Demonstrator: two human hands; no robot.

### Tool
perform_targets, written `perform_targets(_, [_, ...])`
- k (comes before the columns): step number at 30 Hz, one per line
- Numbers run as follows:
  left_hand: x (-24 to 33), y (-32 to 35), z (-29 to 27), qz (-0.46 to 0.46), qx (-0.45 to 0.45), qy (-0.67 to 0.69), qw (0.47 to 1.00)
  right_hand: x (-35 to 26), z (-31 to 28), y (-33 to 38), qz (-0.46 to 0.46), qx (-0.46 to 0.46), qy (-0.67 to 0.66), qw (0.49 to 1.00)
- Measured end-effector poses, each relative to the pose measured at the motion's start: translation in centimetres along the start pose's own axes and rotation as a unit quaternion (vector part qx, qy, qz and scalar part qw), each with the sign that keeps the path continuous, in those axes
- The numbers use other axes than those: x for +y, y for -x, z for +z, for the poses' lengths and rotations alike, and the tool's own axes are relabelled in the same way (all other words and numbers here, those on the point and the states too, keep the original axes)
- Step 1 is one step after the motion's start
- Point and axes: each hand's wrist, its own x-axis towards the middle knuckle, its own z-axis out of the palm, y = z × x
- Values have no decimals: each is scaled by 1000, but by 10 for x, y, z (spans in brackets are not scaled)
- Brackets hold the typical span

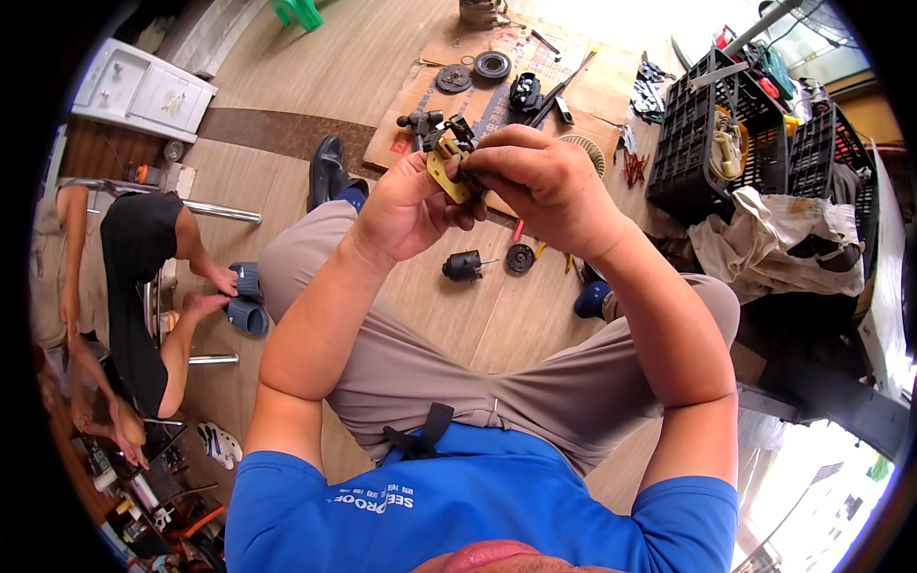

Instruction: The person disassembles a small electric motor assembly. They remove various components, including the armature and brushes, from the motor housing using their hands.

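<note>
Up in front of me, my left hand (406,205) grips a yellowish metal plate (442,174) with holes in it, and dark parts are fixed to its top. My right hand (549,181) is closed at the plate's right side, its thumb and fingertips pinched together against it. Whatever small piece those fingertips may hold is hidden. Below the hands, a small black motor (462,265) with a thin shaft lies on the floor. A round black part (520,258) is to its right, beside tools with red and yellow handles, partly covered by my right forearm.
Flattened cardboard (406,110) beyond my hands carries a black ring (492,65), a dark disc (454,78), a black housing (524,93) and a hammer (420,121). Black plastic crates (693,143) stand at right, a rumpled cloth (774,239) against them. Another person's legs (143,277) are at left.
</note>
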Motion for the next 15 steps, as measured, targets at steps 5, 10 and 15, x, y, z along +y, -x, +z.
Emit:
perform_targets(5, [-2,2,-7,22,-27,16,999,-3,2,-3,21,-1,-30,999])
perform_targets(10, [-3,1,-4,38,-51,22,998,-2,1,-2,29,5,-39,999])
perform_targets(15, [-1,1,-5,40,-58,10,997,-3,2,1,28,16,-32,999])
